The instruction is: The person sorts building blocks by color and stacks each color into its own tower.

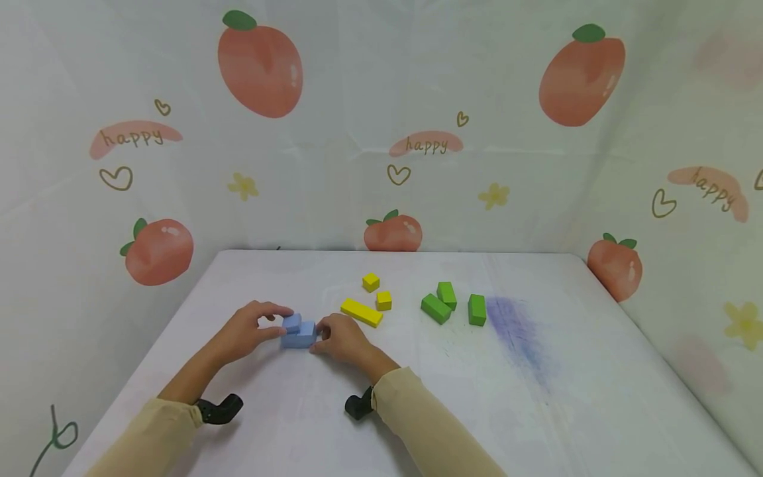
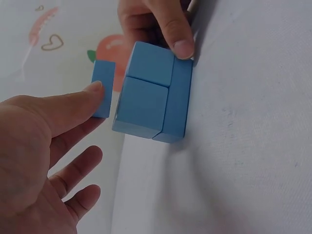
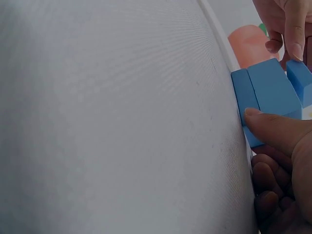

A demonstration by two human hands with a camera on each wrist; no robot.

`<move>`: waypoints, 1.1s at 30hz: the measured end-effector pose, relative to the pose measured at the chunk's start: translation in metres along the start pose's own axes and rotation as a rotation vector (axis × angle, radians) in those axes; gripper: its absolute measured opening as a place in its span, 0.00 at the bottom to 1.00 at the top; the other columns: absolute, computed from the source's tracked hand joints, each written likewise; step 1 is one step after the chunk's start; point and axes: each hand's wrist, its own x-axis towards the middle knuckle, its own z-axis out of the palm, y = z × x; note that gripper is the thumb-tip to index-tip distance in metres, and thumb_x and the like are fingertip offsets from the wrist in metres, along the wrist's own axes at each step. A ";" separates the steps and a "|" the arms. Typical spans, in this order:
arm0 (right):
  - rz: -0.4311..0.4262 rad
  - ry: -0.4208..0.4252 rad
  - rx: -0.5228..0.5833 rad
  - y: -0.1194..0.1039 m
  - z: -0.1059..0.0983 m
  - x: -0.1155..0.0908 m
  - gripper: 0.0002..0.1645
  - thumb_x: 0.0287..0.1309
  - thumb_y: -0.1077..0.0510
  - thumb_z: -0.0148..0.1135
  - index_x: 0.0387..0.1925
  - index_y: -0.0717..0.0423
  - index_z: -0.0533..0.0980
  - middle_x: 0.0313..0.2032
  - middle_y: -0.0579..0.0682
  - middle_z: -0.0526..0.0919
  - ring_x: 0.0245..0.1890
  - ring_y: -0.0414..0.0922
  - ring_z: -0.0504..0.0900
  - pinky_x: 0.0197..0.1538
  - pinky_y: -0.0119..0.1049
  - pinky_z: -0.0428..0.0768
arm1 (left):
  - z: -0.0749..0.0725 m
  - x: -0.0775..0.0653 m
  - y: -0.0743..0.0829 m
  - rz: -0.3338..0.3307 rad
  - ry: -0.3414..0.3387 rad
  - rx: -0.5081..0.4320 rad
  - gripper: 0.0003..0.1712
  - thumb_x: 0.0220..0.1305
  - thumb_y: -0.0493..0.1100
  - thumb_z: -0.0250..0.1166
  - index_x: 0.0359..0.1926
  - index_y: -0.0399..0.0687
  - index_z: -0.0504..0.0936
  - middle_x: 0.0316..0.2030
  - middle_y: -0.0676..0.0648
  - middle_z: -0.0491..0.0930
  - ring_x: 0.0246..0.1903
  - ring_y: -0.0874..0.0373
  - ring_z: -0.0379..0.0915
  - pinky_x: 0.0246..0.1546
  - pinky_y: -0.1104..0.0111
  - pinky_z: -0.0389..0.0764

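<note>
My left hand [image 1: 240, 333] pinches a small flat blue block [image 2: 104, 85] between thumb and fingers. It is held just above a stack of blue blocks [image 1: 300, 340], and a gap shows between them in the left wrist view. Two blocks sit side by side on a longer, thinner blue base block [image 2: 179, 100] in that view. At the stack's right end, my right hand [image 1: 346, 338] grips the base, its thumb [image 3: 273, 126] on the near side and its other fingers curled behind.
Right of the stack lie a long yellow block [image 1: 361, 313] and two yellow cubes [image 1: 371, 282]. Beyond them are three green blocks [image 1: 477, 310]. A blue-purple smudge [image 1: 515, 331] marks the white table [image 1: 596, 397]. A printed cloth [image 1: 334, 185] hangs behind and along the sides.
</note>
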 end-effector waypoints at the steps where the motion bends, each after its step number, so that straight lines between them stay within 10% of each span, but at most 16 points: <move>1: -0.002 0.000 -0.001 0.000 0.000 0.000 0.20 0.51 0.51 0.75 0.45 0.54 0.82 0.27 0.42 0.74 0.30 0.38 0.71 0.33 0.28 0.71 | 0.000 0.000 0.000 0.003 -0.003 0.001 0.18 0.62 0.42 0.68 0.54 0.49 0.82 0.50 0.47 0.80 0.48 0.47 0.71 0.46 0.47 0.73; 33: -0.016 0.013 -0.003 -0.002 0.000 -0.002 0.18 0.51 0.53 0.75 0.43 0.54 0.82 0.26 0.42 0.74 0.29 0.38 0.71 0.33 0.28 0.70 | 0.003 -0.003 0.003 0.027 0.000 0.016 0.23 0.59 0.39 0.70 0.56 0.53 0.81 0.53 0.48 0.79 0.47 0.49 0.73 0.44 0.53 0.73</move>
